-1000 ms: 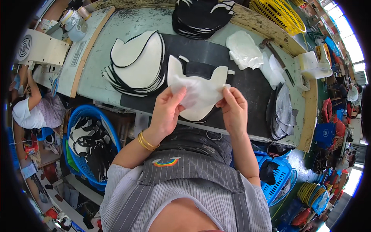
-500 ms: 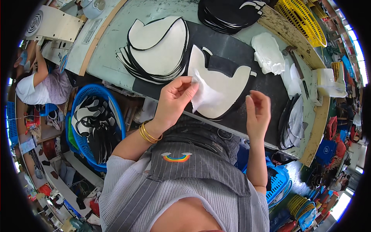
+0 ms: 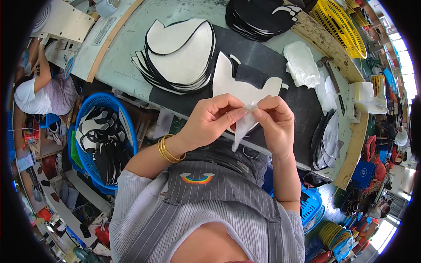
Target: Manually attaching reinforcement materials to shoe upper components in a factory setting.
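My left hand (image 3: 215,117) and my right hand (image 3: 277,122) meet above the near edge of the bench. Each pinches the top of a thin white sheet (image 3: 240,132), and its lower end hangs down in a point. Under my hands lies a curved white piece with black edges (image 3: 226,79), notched at its far side; my fingers hide its near part. To its left, a fanned stack of similar white-faced, black-edged pieces (image 3: 182,59) rests on the bench.
A crumpled white sheet pile (image 3: 302,63) and a stack of dark rounded pieces (image 3: 325,140) lie at right. Black pieces (image 3: 258,19) are stacked at the far side. A blue basket (image 3: 131,131) of cut pieces stands at left, near another person (image 3: 48,94).
My right hand has moved left and taken hold of the thin white sheet. My left hand has shifted right and slightly nearer with it, and the sheet now hangs narrower.
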A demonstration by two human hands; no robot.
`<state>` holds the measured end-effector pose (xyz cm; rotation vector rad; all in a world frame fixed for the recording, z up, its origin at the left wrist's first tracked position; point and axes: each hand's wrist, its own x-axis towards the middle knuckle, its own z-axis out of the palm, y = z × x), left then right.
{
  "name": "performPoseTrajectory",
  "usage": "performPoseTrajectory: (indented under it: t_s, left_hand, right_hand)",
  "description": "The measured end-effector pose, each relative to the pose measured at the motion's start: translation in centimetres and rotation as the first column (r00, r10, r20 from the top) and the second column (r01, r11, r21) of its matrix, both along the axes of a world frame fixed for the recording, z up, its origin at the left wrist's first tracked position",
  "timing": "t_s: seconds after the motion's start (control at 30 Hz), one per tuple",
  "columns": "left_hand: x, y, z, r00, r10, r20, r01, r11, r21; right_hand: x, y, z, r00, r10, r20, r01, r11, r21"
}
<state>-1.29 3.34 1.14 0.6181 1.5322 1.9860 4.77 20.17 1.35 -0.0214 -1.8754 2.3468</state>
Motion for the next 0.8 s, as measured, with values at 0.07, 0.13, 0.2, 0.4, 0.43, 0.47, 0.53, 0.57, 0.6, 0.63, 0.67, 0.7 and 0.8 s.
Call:
performPoseTrajectory:
  t_s: [0.07, 0.13, 0.2, 0.4, 0.43, 0.47, 0.53, 0.57, 0.6, 0.63, 0.67, 0.7, 0.8]
  left_hand:
    - [0.4, 0.1, -0.1, 0.999, 0.031, -0.036, -0.030, 0.999, 0.009]
    - [0.0, 0.4, -0.8, 0.993, 0.117, -0.036, -0.115, 0.993, 0.035]
    - [-0.2, 0.4, -0.4, 0.958, 0.280, -0.060, -0.277, 0.959, 0.056]
    - [-0.4, 0.6, 1.0, 0.870, 0.156, -0.468, -0.224, 0.970, -0.093]
    - [-1.1, 0.2, 1.1, 0.924, 0.206, -0.322, -0.231, 0.972, -0.042]
    - [-2.5, 0.1, 1.1, 0.821, 0.230, -0.523, -0.265, 0.964, 0.009]
    - [-3.4, 0.7, -0.4, 0.924, -0.006, -0.383, -0.005, 1.000, -0.027]
    - [-3.4, 0.9, -1.3, 0.940, -0.243, -0.238, 0.248, 0.969, -0.010]
    - [-3.3, 0.4, -2.1, 0.895, -0.428, 0.128, 0.430, 0.903, 0.011]
    - [-3.1, 0.1, -2.5, 0.890, -0.431, 0.148, 0.434, 0.901, 0.007]
    - [-2.8, -0.2, -2.8, 0.889, -0.364, 0.276, 0.357, 0.931, 0.077]
    - [-2.8, -0.5, -3.1, 0.865, -0.302, 0.400, 0.269, 0.953, 0.137]
    - [-2.7, -1.6, -5.2, 0.897, -0.081, 0.434, 0.108, 0.993, -0.038]
  right_hand:
    - [0.5, 0.0, -0.3, 0.999, -0.040, -0.017, 0.040, 0.999, -0.025]
    - [-0.1, -0.4, -0.3, 0.971, -0.237, -0.006, 0.236, 0.966, 0.108]
    - [-0.1, 0.2, -0.6, 0.868, -0.477, -0.138, 0.486, 0.760, 0.431]
    - [2.3, -0.7, 0.1, 0.988, -0.041, 0.150, 0.007, 0.975, 0.221]
    - [2.3, -0.4, 0.4, 0.969, -0.035, 0.243, 0.013, 0.996, 0.090]
    - [2.3, -0.3, 0.8, 0.979, -0.005, 0.205, -0.007, 0.998, 0.058]
    - [2.1, -0.4, 1.5, 0.982, 0.027, 0.184, -0.023, 0.999, -0.026]
    - [2.1, -0.4, 1.5, 0.987, 0.058, 0.149, -0.044, 0.994, -0.101]
    - [2.2, 0.0, 1.2, 0.990, -0.003, 0.140, 0.011, 0.998, -0.063]
    - [2.2, 0.5, 1.0, 0.984, -0.067, 0.163, 0.078, 0.995, -0.061]
    - [2.2, 1.1, 0.3, 0.982, -0.095, 0.162, 0.101, 0.994, -0.031]
    - [2.2, 1.7, -0.4, 0.980, -0.125, 0.158, 0.126, 0.992, 0.004]
    - [2.9, 1.4, -4.1, 0.944, -0.207, 0.259, 0.167, 0.972, 0.166]
